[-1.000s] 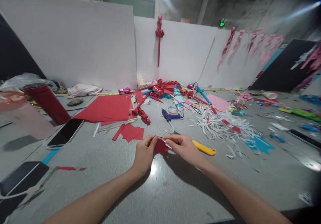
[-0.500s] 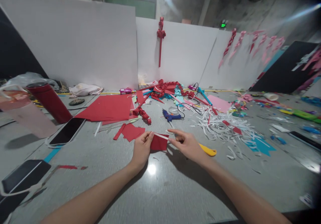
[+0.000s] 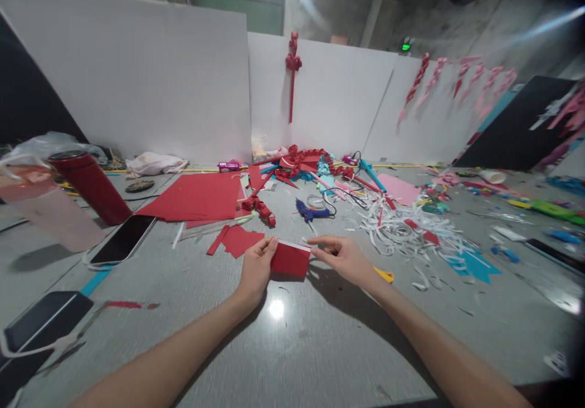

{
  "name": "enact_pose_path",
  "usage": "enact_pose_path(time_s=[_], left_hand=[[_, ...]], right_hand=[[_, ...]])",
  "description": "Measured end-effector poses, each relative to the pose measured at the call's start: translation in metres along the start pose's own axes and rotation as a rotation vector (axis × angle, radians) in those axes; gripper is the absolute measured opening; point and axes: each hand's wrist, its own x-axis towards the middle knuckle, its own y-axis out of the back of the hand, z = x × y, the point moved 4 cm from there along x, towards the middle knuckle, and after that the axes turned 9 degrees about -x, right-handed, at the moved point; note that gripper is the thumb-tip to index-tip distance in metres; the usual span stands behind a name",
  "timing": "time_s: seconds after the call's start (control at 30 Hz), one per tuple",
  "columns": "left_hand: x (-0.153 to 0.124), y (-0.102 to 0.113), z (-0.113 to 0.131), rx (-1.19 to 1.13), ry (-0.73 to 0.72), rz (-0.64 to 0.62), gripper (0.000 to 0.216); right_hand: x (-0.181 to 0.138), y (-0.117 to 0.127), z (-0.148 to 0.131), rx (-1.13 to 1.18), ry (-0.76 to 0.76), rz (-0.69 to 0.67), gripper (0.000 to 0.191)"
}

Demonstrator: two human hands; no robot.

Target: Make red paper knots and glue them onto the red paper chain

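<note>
While a small red paper piece (image 3: 290, 260) is pinched at its left edge by the left hand (image 3: 256, 269), just above the table (image 3: 292, 347), its right corner is touched by the right hand's (image 3: 347, 259) fingertips; a white strip along its top edge appears partly peeled, judged unfinished.

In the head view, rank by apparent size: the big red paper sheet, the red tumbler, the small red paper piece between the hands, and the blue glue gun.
1. big red paper sheet
2. red tumbler, though it lies nearer the camera's edge, so this is unsure
3. small red paper piece
4. blue glue gun, close to the piece in size
</note>
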Motion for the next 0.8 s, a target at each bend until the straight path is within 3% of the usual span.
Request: enact_pose_path(time_s=[0.8], left_hand=[[0.0012, 0.0023, -0.0074, -0.055, 0.031, -0.018, 0.044]], right_hand=[[0.0038, -0.0017, 0.0080, 0.137, -0.050, -0.064, 0.046]])
